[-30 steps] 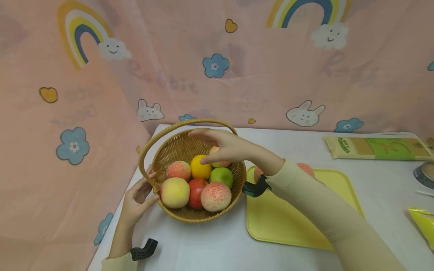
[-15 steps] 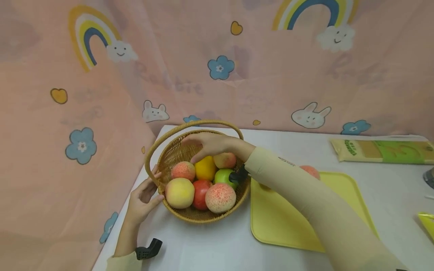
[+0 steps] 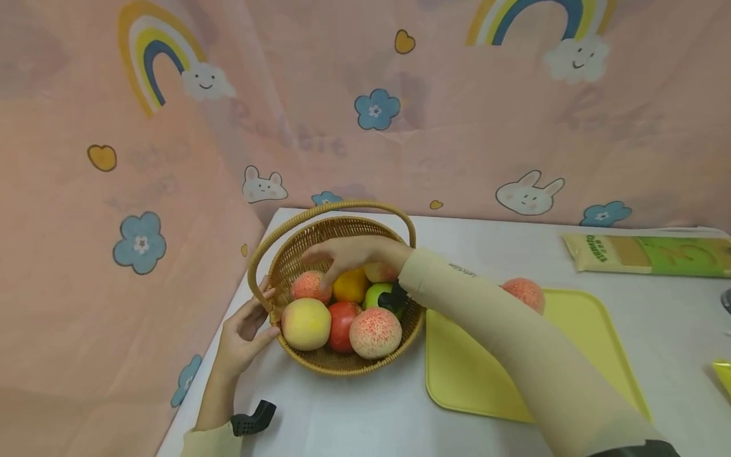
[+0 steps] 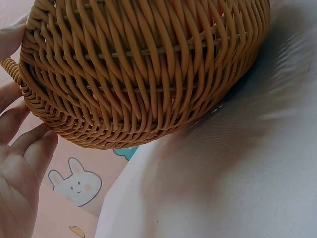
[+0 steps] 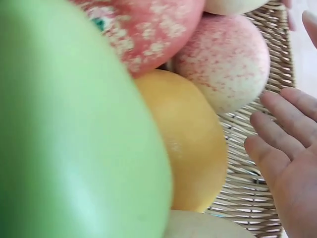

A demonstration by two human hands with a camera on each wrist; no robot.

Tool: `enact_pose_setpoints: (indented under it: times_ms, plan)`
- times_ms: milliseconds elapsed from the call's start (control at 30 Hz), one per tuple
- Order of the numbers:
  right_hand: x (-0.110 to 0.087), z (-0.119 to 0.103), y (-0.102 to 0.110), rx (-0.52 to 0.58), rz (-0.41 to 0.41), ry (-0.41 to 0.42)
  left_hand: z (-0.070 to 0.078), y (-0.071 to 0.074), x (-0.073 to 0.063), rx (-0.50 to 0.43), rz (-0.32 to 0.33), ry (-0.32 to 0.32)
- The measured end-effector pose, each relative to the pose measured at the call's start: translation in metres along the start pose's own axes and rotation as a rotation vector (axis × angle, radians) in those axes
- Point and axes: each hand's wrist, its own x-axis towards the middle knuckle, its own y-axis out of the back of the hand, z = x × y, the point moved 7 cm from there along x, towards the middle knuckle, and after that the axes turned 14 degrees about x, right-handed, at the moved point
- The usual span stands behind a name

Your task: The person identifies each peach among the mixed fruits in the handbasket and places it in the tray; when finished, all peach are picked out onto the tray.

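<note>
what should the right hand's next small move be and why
Probably curl the right hand around the pinkish peach close to it: that hand holds nothing and hovers beside this fruit, while the left hand touches the basket, which may help steady it.

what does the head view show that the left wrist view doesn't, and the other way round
Only the head view shows the right hand above the fruit, the yellow fruit and green fruit, the yellow tray and the green packet.

Only the left wrist view shows the weave of the basket's outer wall up close, with hints of red through the gaps.

Both show the basket, the left hand touching it, the white table and the pink cloth.
</note>
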Motion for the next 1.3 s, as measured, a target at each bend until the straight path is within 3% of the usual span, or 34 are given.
enact_pose_setpoints:
  times_ms: [67, 233, 400, 567, 667, 867, 1300]
  plan:
    - [0.002, 0.005, -0.001, 0.049, 0.026, -0.048, 0.001, 0.000, 0.000, 0.002, -0.002, 0.004]
    - [0.012, 0.010, -0.006, -0.043, 0.032, -0.061, 0.001, 0.000, 0.000, 0.010, -0.004, 0.016]
    - [0.020, 0.014, -0.010, -0.221, 0.028, -0.050, 0.001, 0.000, -0.001, 0.006, -0.009, -0.002]
    - [0.026, 0.009, -0.014, -0.462, 0.016, 0.040, -0.001, 0.001, -0.001, 0.014, -0.008, 0.014]
    - [0.028, 0.006, -0.015, -0.537, 0.020, 0.075, -0.001, 0.001, -0.001, 0.015, -0.007, 0.023]
    - [0.029, 0.005, -0.014, -0.593, 0.039, 0.105, 0.001, -0.001, -0.002, 0.012, -0.012, 0.011]
    - [0.019, 0.000, -0.003, -0.566, 0.138, 0.214, 0.000, 0.000, 0.000, 0.014, -0.010, 0.002]
